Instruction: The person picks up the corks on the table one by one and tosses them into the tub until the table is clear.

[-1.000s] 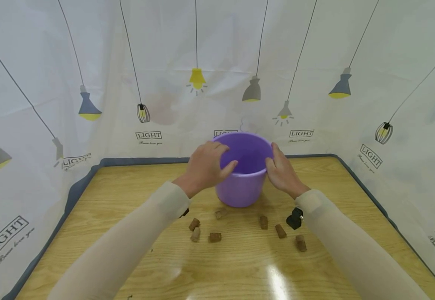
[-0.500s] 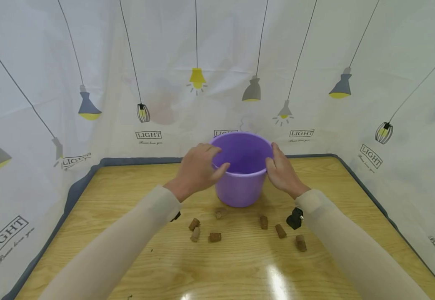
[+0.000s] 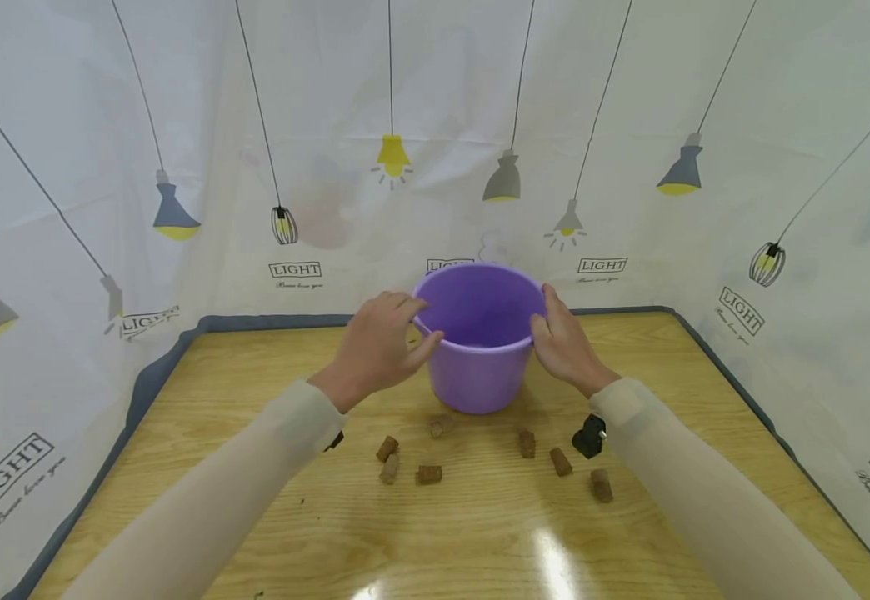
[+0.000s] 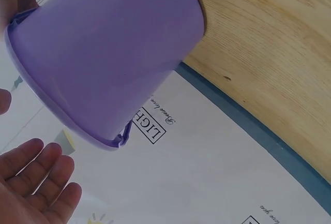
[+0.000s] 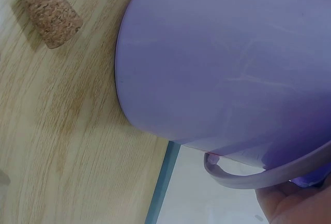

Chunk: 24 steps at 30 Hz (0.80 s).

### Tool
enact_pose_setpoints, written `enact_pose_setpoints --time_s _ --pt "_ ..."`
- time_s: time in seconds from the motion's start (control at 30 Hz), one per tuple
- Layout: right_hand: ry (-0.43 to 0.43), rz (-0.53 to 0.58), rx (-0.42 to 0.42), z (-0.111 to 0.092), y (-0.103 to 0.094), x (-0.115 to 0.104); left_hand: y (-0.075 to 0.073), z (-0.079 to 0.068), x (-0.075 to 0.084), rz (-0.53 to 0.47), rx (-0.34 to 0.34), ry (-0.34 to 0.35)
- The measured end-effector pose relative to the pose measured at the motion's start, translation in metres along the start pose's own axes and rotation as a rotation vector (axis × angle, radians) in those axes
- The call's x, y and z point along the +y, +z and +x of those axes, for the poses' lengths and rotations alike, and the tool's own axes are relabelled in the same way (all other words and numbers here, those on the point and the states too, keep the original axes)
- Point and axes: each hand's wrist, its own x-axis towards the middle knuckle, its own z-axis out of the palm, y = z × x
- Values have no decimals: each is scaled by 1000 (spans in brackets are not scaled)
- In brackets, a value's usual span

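A purple bucket [image 3: 477,379] stands upright on the wooden table, its mouth facing up. My right hand [image 3: 566,340] grips the right side of its rim, thumb in front. In the right wrist view the fingers of that hand [image 5: 297,203] show beside a purple handle [image 5: 258,178]. My left hand [image 3: 378,342] is at the left of the rim, fingers loosely bent and holding nothing. The left wrist view shows a gap between those fingers [image 4: 44,177] and the bucket wall [image 4: 111,53]. Only part of the bucket's inside shows.
Several corks lie in front of the bucket, among them one cork [image 3: 429,474] left of centre and another cork [image 3: 601,485] at the right. Printed white cloth [image 3: 315,167] surrounds the wooden table [image 3: 420,542], with a blue border along its edges.
My left hand has drawn back to the left, from over the bucket's mouth to beside its rim. The right hand keeps its hold; the corks lie still.
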Motion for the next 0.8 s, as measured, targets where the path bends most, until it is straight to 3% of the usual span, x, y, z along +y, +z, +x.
enact_pose_setpoints --time_s 0.57,0.8 --pt "18 -4 -3 -2 -1 -2 -1 -20 -8 -3 88 96" --pt "7 0 0 0 -1 -2 2 -31 -12 37 56 81"
